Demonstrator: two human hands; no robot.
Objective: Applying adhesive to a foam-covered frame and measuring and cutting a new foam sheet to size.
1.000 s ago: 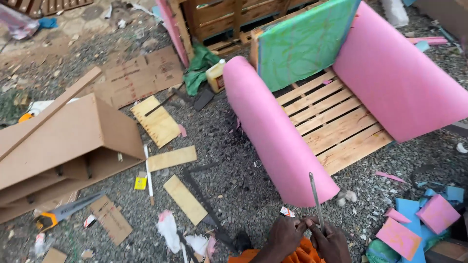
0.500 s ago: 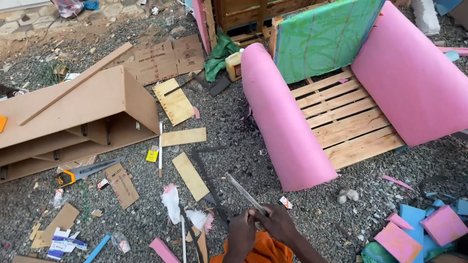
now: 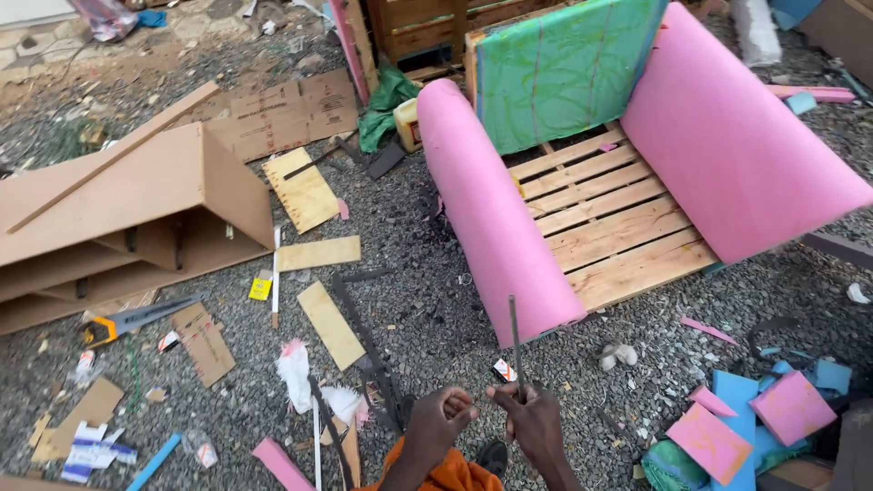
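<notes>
Pallet chair arms already padded in pink foam — seat slats bare. Thin blade pinched upright by right hand; left hand loosely curled, nothing held.

Two hands, left and right; one thin blade. Two pink foam armrests, one green foam back, one slatted pallet seat. One handsaw, one yellow jug, one green cloth. Three loose wood offcuts on gravel. Two pink foam squares.
</notes>
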